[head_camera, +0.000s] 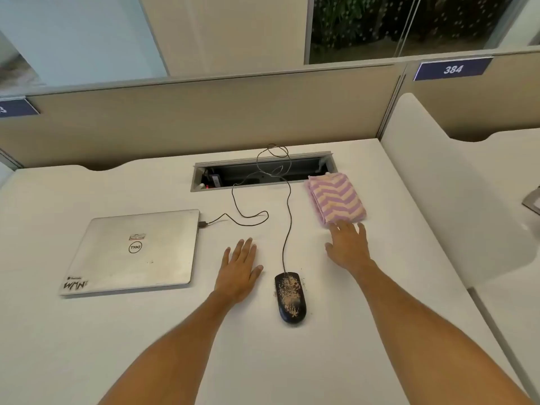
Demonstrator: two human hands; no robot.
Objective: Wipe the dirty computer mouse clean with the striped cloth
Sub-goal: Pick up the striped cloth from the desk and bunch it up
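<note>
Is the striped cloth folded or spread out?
Folded: the striped cloth lies as a compact rectangle with stacked layers along its left edge.

On a white desk (336, 361) a black wired mouse (290, 298) speckled with tan grit lies between two hands. The left hand (239, 268) rests flat, fingers spread. The right hand (348, 246) reaches forward, fingertips touching the near edge of a folded purple-and-cream zigzag cloth (336, 198). A closed silver Dell laptop (131, 251) sits left.

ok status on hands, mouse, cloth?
Left hand flat on desk, empty. Right hand open, fingers at near edge of striped cloth, no grasp yet. Mouse dirty, untouched. Nothing in the way.
</note>
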